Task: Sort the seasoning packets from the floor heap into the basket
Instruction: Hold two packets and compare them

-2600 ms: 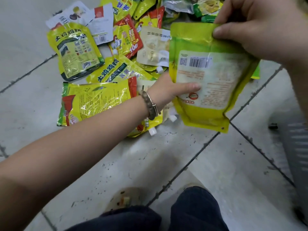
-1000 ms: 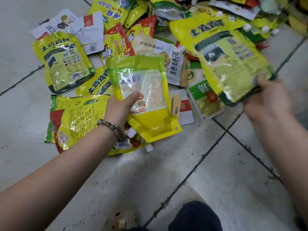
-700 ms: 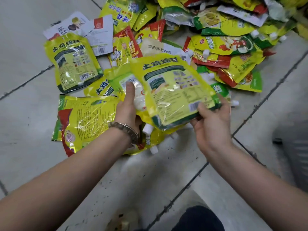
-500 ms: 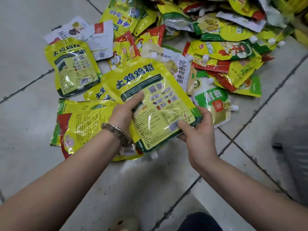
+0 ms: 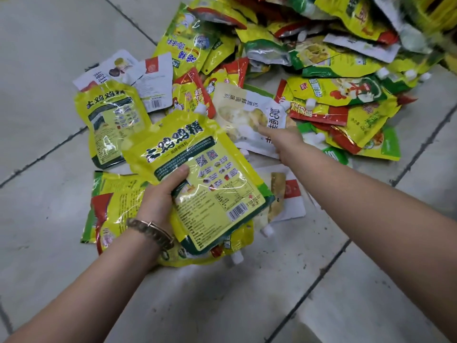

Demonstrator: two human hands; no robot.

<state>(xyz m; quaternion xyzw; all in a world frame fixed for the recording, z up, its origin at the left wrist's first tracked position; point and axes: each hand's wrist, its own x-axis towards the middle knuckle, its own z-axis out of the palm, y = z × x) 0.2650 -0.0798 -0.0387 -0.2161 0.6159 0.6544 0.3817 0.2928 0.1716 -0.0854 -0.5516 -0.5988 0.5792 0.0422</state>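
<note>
Pale tiled floor (image 5: 247, 293) — dark grout lines (image 5: 306, 288)

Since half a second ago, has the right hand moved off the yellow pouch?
Yes. The right hand has left the yellow pouch and reached up-right onto the white packet in the heap; the left hand holds the pouch alone.

Pale tiled floor (image 5: 222, 305) carries a sprawling packet heap (image 5: 309, 78).

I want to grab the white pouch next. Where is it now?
In the head view, the white pouch lies right of centre on the heap, under the right hand, just right of the yellow pouch in the left hand.
</note>
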